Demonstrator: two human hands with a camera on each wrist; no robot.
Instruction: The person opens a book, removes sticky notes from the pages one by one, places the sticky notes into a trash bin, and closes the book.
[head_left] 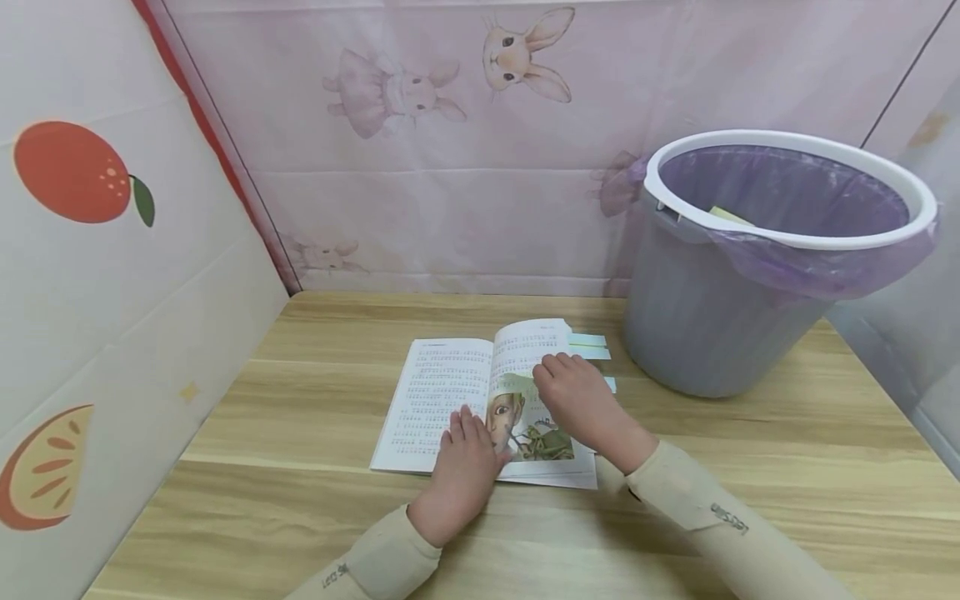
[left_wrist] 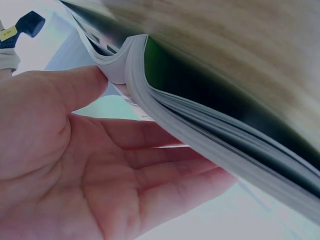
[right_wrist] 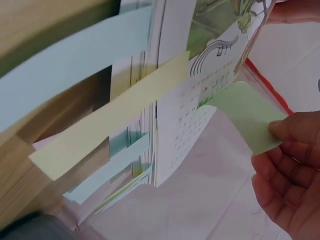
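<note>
An open book [head_left: 442, 392] with printed text and a picture of a face and a grasshopper lies on the table. My left hand [head_left: 465, 467] rests on its lower middle, fingers extended over the pages; the left wrist view shows the thumb near the book's lower edge. Over the right page, my right hand [head_left: 579, 404] pinches a green sticky note [right_wrist: 252, 120] between thumb and fingers, and the note's other end still meets the page. Pale blue [right_wrist: 75, 65] and yellow paper strips [right_wrist: 110, 115] stick out from the book's right edge.
A grey bin [head_left: 697, 317] with a white rim and purple liner stands on the table [head_left: 300, 417] at the right. Something pale yellow [head_left: 729, 216] shows inside it. Printed cloth walls [head_left: 420, 225] enclose the table's back and sides.
</note>
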